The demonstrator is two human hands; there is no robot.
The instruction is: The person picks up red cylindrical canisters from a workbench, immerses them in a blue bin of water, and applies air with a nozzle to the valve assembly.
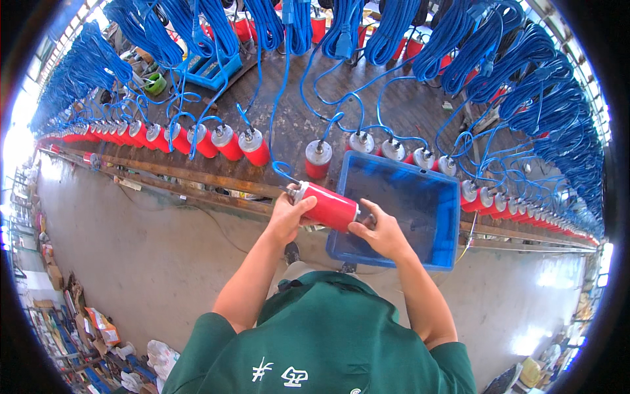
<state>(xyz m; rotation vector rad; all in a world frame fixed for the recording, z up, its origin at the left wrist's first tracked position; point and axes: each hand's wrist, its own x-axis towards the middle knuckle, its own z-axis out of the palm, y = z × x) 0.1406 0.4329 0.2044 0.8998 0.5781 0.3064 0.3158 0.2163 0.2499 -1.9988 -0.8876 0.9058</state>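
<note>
Two hands hold one red cylinder (pixel 330 207) crosswise just left of the blue bin (pixel 420 217): left hand (pixel 289 217) wraps its cabled end, right hand (pixel 380 233) pinches the other.

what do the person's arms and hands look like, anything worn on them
Both hands, the left hand and the right hand, are bare: no gloves, and no rings or watch visible. The forearms are uncovered. Short dark green sleeves of a shirt with white markings end above the elbows.

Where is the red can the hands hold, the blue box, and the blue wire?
red can (pixel 331 208), head view, middle of its side
blue box (pixel 453 226), head view, right wall
blue wire (pixel 278 98), head view, hanging stretch above the can
</note>
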